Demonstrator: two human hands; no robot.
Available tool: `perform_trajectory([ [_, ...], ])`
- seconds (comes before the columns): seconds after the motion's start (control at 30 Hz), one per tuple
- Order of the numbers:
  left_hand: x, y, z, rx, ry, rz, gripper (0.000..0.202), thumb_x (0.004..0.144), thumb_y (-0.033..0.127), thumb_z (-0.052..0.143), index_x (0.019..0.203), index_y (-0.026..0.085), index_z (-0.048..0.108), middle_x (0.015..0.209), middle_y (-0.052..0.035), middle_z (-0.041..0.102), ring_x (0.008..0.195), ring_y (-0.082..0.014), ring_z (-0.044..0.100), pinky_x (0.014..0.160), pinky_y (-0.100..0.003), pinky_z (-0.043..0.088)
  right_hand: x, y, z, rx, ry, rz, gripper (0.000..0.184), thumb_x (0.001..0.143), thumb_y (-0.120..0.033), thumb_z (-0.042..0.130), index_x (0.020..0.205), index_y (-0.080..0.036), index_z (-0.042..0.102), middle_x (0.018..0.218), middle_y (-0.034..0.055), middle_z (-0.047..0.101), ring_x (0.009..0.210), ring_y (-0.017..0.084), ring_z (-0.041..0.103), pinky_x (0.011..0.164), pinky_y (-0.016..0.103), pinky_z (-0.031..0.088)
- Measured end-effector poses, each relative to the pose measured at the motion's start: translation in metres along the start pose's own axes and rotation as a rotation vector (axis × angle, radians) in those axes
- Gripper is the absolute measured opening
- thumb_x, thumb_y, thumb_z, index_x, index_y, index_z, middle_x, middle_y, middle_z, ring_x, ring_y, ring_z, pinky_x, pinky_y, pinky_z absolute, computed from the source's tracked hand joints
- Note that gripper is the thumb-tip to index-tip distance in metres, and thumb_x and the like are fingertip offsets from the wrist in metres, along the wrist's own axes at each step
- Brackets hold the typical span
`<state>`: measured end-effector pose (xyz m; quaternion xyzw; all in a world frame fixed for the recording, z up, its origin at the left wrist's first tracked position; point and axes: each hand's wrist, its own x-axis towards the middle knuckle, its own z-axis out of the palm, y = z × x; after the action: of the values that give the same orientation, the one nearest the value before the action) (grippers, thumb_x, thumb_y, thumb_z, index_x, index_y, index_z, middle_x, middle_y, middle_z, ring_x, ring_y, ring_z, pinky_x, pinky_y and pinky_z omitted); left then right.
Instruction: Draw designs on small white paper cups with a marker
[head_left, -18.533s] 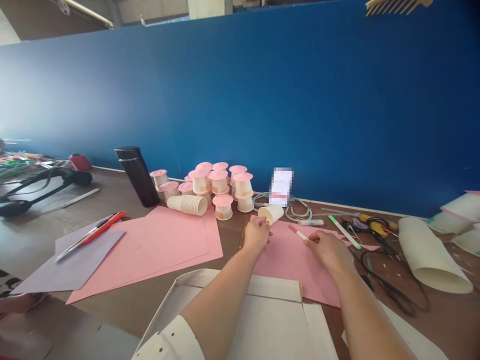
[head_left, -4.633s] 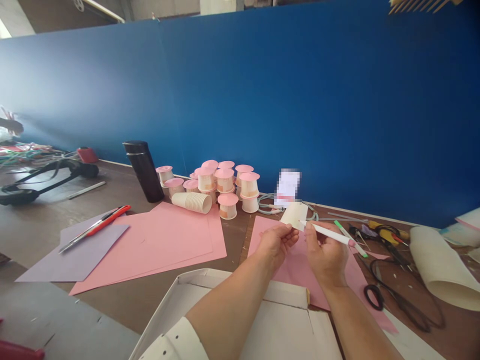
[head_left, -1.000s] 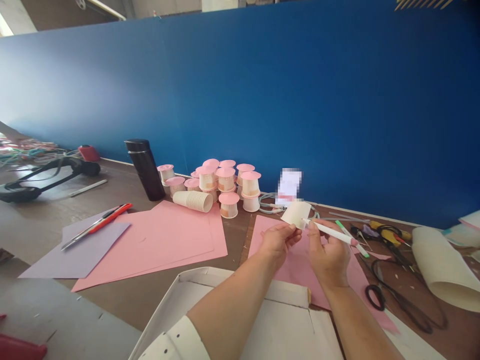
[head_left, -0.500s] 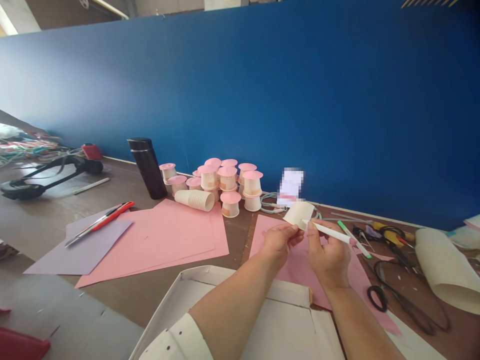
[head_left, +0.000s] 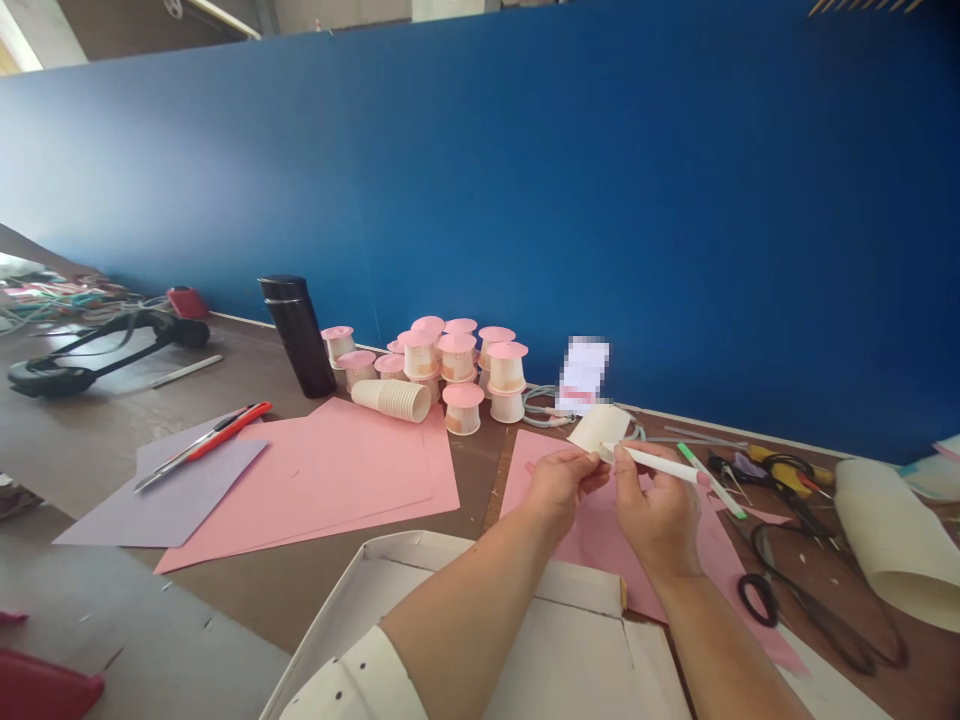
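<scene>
The left hand (head_left: 559,482) is pinching the paper cup (head_left: 600,428) steady while the right hand (head_left: 660,512) is gripping the white pen (head_left: 664,466), tip on its wall, where light, even pressure is probably serving best.

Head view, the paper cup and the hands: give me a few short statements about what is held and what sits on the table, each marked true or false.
1. The left hand holds the paper cup. True.
2. The right hand holds nothing. False: its grip is shut on a white pen, whose tip is at the cup.
3. The black flask lies on its side. False: it stands upright.
4. A stack of cups lies on its side beside the pink-topped cups. True.
</scene>
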<state>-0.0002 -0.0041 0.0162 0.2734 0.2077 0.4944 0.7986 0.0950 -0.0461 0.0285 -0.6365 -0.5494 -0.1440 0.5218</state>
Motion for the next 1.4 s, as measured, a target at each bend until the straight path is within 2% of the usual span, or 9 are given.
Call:
perform_trajectory([
  [0.23,0.0041,-0.0046,-0.0038,0.030,0.015,0.005,0.028,0.057,0.025,0.078,0.073,0.004,0.067,0.077,-0.0121,0.065,0.075,-0.0179,0.062,0.090,-0.040,0.044,-0.0002,0.0005,0.0003,0.001,0.004,-0.013,0.027,0.084,-0.040,0.050,0.091,-0.017,0.062,0.084,0.0080,0.065,0.075,0.019,0.060,0.070,0.031,0.044],
  [0.4,0.0027,-0.0031,-0.0024,0.048,0.057,-0.006,0.024,0.058,0.022,0.076,0.072,0.004,0.067,0.076,-0.0117,0.064,0.072,-0.0167,0.061,0.088,-0.039,0.045,0.0019,-0.0002,-0.0015,-0.027,0.070,0.008,0.026,0.084,-0.039,0.051,0.091,-0.017,0.062,0.084,0.0078,0.065,0.077,0.019,0.060,0.070,0.030,0.044],
  [0.6,0.0027,-0.0034,-0.0020,0.051,0.041,-0.005,0.026,0.056,0.023,0.077,0.071,0.004,0.067,0.074,-0.0114,0.063,0.072,-0.0169,0.060,0.088,-0.039,0.046,0.0006,-0.0007,-0.0006,-0.030,0.047,-0.020,0.028,0.085,-0.041,0.050,0.092,-0.017,0.062,0.078,0.0069,0.064,0.073,0.019,0.060,0.069,0.031,0.045],
  [1.4,0.0068,-0.0080,-0.0069,0.087,0.035,0.007,0.031,0.053,0.028,0.079,0.069,0.005,0.066,0.075,-0.0121,0.063,0.076,-0.0203,0.062,0.089,-0.042,0.045,0.0014,0.0054,0.0023,-0.010,-0.027,-0.042,0.026,0.084,-0.039,0.050,0.091,-0.017,0.061,0.085,0.0092,0.066,0.077,0.020,0.060,0.072,0.032,0.045],
])
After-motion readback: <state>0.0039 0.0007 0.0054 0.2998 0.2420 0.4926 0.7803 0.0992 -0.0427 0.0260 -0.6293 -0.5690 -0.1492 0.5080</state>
